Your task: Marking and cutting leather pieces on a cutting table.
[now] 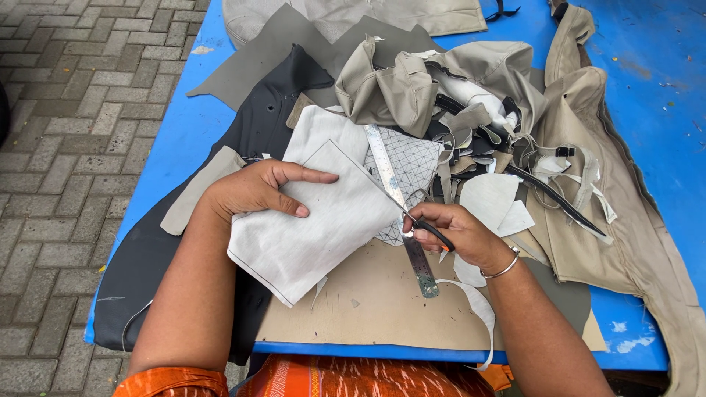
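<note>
a person in an orange patterned garment stood at the near edge of a blue desk, both forearms reaching in over a tan card sheet w/ a thin white offcut strip curling off its front. the right hand, a silver bangle on the wrist, was curled tight around black-handled scissors, blades running up-left along the edge of a pale grey fabric piece. the left hand lay fingers spread and flat on top of that fabric, thumb pointing right, pinning it; the piece sat between the two hands, lower corner lifted over the tan sheet. a steel ruler lay diagonally just beside the scissors, passing under the right hand, partly on a white panel w/ a diamond grid pattern. under the left arm a large black sheet spread to the desk's left edge, a beige scrap on it. right of the hand, white cut-out pieces and a black strap. farther back, a heap of crumpled beige fabric & grey sheets, w/ a long beige cover down the right side. grey brick paving showed left of the desk.
</note>
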